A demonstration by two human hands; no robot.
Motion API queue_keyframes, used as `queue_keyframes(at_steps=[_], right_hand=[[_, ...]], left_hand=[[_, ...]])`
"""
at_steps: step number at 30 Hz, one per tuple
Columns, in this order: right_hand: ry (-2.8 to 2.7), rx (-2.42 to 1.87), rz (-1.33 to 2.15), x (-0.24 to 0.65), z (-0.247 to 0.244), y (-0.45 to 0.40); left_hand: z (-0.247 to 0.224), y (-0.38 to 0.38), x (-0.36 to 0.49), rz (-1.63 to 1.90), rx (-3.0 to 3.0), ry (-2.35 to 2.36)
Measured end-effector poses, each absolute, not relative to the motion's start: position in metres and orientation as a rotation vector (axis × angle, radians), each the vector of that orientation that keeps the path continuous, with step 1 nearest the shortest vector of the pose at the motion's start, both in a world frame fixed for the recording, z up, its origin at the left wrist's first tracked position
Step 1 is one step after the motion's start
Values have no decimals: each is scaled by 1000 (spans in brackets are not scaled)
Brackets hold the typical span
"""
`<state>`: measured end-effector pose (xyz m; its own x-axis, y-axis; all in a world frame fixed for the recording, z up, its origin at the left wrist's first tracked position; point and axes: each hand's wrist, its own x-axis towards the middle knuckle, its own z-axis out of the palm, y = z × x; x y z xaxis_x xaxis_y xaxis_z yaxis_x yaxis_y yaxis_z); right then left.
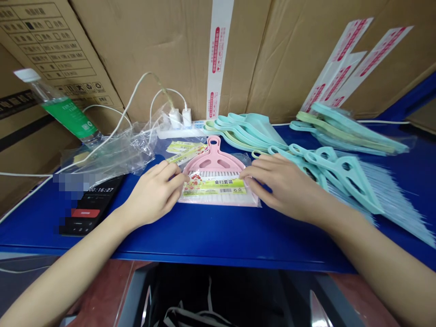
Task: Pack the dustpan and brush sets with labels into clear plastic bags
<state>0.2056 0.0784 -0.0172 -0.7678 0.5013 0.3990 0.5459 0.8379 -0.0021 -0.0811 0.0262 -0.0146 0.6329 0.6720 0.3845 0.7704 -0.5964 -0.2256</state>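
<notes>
A pink dustpan and brush set [214, 161] in a clear bag lies on the blue table, its looped handle pointing away from me. A yellow-green label [221, 184] shows across the white bristles. On the set's left edge, my left hand [158, 190] has its fingers closed in a pinch on the bag. My right hand [272, 184] pinches the bag's right edge, its other fingers curled. Loose yellow-green labels [185, 152] lie just behind the set, by clear plastic bags [126, 145].
Turquoise dustpans [254, 129] stand behind; turquoise brushes [354, 175] lie at right near bagged sets [350, 129]. At left are a phone [90, 209] and a bottle [68, 113]. A power strip [180, 129] with white cables sits before cardboard boxes [170, 50]. The blue table's front edge [218, 263] is near.
</notes>
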Motion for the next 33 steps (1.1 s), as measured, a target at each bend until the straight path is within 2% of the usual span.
queue_keyframes(at_steps=[6, 12, 21, 24, 29, 33], right_hand=[[-2676, -541, -239, 197, -24, 73], [-2793, -556, -222, 193, -33, 70], [-2789, -567, -203, 194, -30, 71], [-2749, -579, -252, 198, -27, 74], [-2562, -1025, -260, 208, -25, 82], [-2564, -1370, 93, 205, -25, 82]], left_hand=[[-20, 22, -73, -308, -2639, -1006], [-26, 22, -71, -163, -2767, -1010], [-24, 21, -70, -206, -2766, -966], [-23, 23, -72, -281, -2624, -1080], [-24, 30, -77, -334, -2398, -1489], [-28, 31, -77, -343, -2529, -1713]])
